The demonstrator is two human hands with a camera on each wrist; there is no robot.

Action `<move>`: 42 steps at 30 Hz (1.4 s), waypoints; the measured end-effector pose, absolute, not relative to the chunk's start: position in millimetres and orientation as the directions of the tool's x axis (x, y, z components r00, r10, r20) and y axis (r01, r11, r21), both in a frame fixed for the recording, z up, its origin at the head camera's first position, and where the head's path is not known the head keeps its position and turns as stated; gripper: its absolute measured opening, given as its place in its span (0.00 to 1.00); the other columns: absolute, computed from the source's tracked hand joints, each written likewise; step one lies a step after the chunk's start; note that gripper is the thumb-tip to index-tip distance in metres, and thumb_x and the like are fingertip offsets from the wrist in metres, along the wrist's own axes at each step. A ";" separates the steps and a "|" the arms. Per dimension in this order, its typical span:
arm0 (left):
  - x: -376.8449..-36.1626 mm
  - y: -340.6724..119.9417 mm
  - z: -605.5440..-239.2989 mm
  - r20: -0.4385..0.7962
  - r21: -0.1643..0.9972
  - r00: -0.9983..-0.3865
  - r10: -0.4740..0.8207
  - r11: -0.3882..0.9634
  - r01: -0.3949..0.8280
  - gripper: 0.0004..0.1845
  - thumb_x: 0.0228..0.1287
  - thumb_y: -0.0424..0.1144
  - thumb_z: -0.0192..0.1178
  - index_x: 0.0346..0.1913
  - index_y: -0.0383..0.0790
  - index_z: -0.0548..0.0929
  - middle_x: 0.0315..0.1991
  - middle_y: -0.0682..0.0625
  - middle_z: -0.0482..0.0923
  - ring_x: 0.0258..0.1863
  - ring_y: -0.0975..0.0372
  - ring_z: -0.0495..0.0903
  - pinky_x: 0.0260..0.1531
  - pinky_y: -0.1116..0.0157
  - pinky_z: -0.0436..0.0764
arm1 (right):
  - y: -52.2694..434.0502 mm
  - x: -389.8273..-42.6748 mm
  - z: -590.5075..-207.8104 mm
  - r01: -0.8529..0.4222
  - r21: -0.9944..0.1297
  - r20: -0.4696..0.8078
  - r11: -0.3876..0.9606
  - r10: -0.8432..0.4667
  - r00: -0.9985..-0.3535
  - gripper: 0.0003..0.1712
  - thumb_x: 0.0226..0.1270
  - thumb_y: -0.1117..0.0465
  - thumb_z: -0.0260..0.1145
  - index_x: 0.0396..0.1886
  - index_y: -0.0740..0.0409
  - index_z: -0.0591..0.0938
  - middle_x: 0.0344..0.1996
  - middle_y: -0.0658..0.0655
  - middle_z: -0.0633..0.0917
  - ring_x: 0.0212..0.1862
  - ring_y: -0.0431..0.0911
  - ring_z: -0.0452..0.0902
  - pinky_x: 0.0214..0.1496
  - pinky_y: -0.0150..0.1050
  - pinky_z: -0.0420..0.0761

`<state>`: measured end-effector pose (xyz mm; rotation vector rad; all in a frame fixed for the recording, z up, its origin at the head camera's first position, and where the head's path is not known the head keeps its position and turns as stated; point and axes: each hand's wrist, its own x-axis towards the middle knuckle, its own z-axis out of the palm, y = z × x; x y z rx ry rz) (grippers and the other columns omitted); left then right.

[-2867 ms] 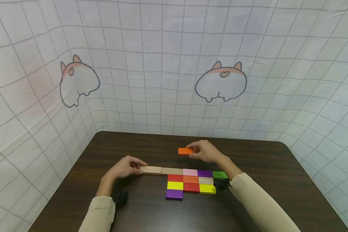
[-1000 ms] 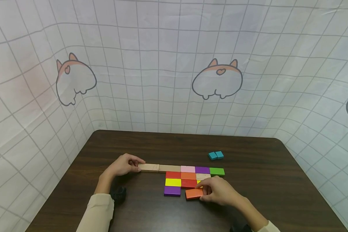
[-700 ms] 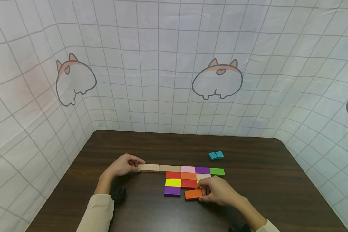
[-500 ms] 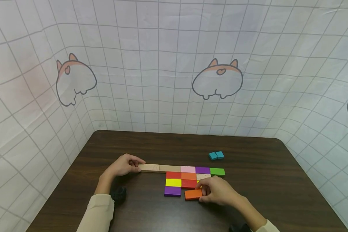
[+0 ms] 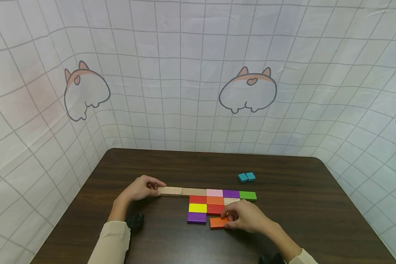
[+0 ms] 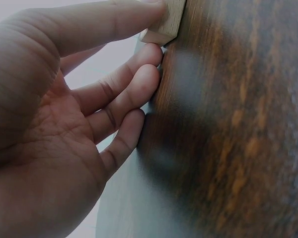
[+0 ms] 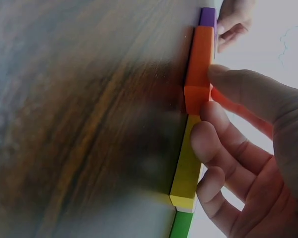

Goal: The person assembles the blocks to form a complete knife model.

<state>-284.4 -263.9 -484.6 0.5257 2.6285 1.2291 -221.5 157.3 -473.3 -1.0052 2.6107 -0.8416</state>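
Flat coloured blocks lie packed in rows on the dark wooden table (image 5: 300, 205). My left hand (image 5: 158, 189) pinches the left end of the wooden block (image 5: 171, 191) that starts the far row; the left wrist view shows thumb and forefinger on that wooden block (image 6: 165, 22). My right hand (image 5: 229, 220) grips an orange block (image 5: 217, 223) lying slightly askew in the nearest row, just right of the purple block (image 5: 196, 217). In the right wrist view the orange block (image 7: 198, 69) is between my thumb and fingers, beside a yellow block (image 7: 187, 168). My hand hides most of that yellow block in the head view.
Two teal blocks (image 5: 246, 177) lie apart at the back right. The far row runs wood, wood, pink (image 5: 214, 193), purple, green (image 5: 248, 195). A white grid-patterned cloth (image 5: 198, 91) walls in the table on three sides.
My right hand carried the orange block from behind the rows to the near row. Over the last second it slid a little left toward the purple block. My left hand stayed put.
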 end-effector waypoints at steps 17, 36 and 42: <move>-283.9 -263.4 -484.1 -0.041 0.765 -0.926 0.377 0.608 0.213 0.12 0.64 0.33 0.72 0.50 0.41 0.91 0.33 0.51 0.80 0.31 0.58 0.76 0.32 0.62 0.76 | 147.9 -221.5 -470.7 -0.520 -0.490 -0.018 0.700 -0.604 -0.797 0.11 0.59 0.53 0.80 0.35 0.45 0.84 0.21 0.38 0.75 0.25 0.35 0.70 0.29 0.35 0.72; -284.1 -262.9 -484.4 -0.040 0.766 -0.924 0.380 0.605 0.216 0.13 0.64 0.31 0.72 0.50 0.41 0.91 0.32 0.51 0.81 0.32 0.56 0.76 0.33 0.61 0.76 | 143.3 -222.1 -469.7 -0.517 -0.505 -0.026 0.692 -0.610 -0.792 0.11 0.58 0.55 0.80 0.37 0.47 0.85 0.21 0.38 0.76 0.26 0.35 0.72 0.31 0.36 0.74; -284.1 -263.3 -483.9 -0.044 0.771 -0.923 0.381 0.601 0.211 0.13 0.64 0.32 0.72 0.51 0.41 0.91 0.32 0.51 0.81 0.32 0.56 0.76 0.32 0.61 0.76 | 143.6 -223.0 -470.3 -0.534 -0.513 -0.013 0.673 -0.627 -0.779 0.11 0.58 0.56 0.80 0.37 0.47 0.86 0.21 0.38 0.76 0.26 0.35 0.72 0.31 0.35 0.74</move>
